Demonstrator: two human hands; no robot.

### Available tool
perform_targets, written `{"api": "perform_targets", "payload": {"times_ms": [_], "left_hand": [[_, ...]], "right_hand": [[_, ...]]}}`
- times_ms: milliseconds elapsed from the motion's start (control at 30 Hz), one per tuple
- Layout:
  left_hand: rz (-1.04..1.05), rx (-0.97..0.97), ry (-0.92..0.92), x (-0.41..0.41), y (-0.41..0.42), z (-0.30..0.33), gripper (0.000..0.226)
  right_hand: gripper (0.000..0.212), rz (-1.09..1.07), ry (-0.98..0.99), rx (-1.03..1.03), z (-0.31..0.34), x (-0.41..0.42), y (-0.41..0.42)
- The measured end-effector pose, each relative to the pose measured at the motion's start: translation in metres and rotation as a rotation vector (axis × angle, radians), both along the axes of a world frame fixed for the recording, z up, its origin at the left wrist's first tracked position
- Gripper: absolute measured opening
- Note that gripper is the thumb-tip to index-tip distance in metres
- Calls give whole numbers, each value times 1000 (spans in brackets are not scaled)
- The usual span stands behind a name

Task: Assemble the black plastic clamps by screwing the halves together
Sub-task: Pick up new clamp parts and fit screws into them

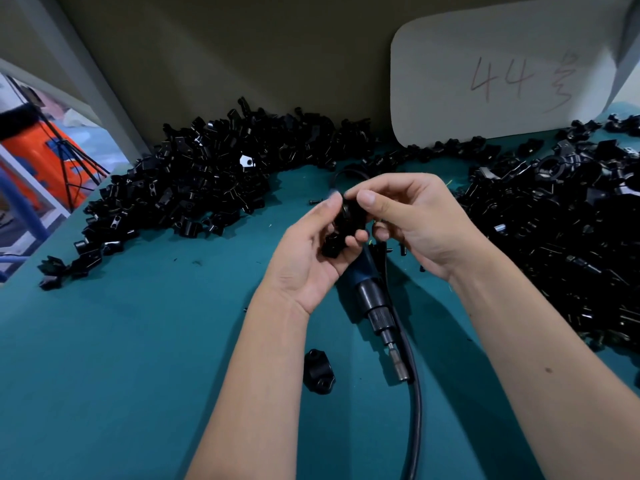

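Both hands are up over the bench, working one piece between them. The left hand (pixel 313 252) has its fingers curled tight around a black clamp (pixel 348 220), thumb pressed on its upper edge. The right hand (pixel 412 220) comes in from the other side, thumb and forefinger pinching the same clamp at its top; the remaining fingers fold in underneath. What sits between those fingertips is too dark to make out. Directly below the hands lies an electric screwdriver (pixel 372 303), blue body, black collar, its cable (pixel 414 393) trailing toward the person. Beside the left forearm a single clamp half (pixel 319 376) rests on the green mat (pixel 121 358). Beyond the left hand, a heap of clamp halves (pixel 194 181); off the right hand, a bigger pile (pixel 561 237). Behind, a white card (pixel 502 71) marked 44 leans against the wall.
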State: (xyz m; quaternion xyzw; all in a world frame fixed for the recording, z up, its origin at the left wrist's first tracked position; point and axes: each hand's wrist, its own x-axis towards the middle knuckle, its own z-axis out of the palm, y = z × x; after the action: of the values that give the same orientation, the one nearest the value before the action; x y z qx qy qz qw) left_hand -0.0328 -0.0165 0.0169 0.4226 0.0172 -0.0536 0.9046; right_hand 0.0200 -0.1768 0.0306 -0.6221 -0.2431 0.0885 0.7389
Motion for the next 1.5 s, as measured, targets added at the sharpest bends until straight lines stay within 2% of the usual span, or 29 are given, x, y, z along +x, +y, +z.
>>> {"api": "perform_targets", "payload": {"times_ms": [67, 200, 333, 433, 567, 667, 767, 867, 1033, 1100, 1167, 1233, 1333, 1500], "left_hand": [[-1, 30, -2, 3, -1, 2, 24], [11, 50, -12, 5, -2, 1, 22], [-8, 68, -32, 6, -2, 0, 16], [-18, 74, -44, 5, -5, 1, 13], [-20, 47, -30, 5, -4, 1, 18], [-1, 17, -24, 5, 0, 0, 11], [27, 51, -36, 5, 2, 0, 7], [42, 105, -54, 4, 1, 1, 12], [42, 81, -52, 4, -4, 1, 12], [44, 80, -53, 4, -4, 1, 11], [55, 82, -52, 4, -3, 1, 13], [66, 88, -55, 4, 0, 1, 14], [40, 116, -85, 3, 1, 2, 19], [55, 151, -126, 3, -3, 3, 15]], "right_hand": [[13, 1, -10, -28, 0, -1, 0], [19, 9, -5, -78, 0, -2, 0], [6, -29, 41, -71, 1, -3, 1], [20, -60, 54, -79, 0, -3, 2], [24, 53, 122, -4, 1, -2, -1], [15, 81, 83, -10, 3, -3, -2], [20, 14, 34, -5, 3, -5, 4], [16, -80, 0, -4, 3, -6, 10], [25, -185, 20, -3, -1, -6, 17], [21, -148, 36, 7, -2, -5, 16], [11, -24, 71, 61, -1, -6, 12], [13, 56, 92, 95, 0, -7, 9], [7, -2, 44, 83, 2, -8, 12], [19, -57, 146, 182, 3, -11, 18]]}}
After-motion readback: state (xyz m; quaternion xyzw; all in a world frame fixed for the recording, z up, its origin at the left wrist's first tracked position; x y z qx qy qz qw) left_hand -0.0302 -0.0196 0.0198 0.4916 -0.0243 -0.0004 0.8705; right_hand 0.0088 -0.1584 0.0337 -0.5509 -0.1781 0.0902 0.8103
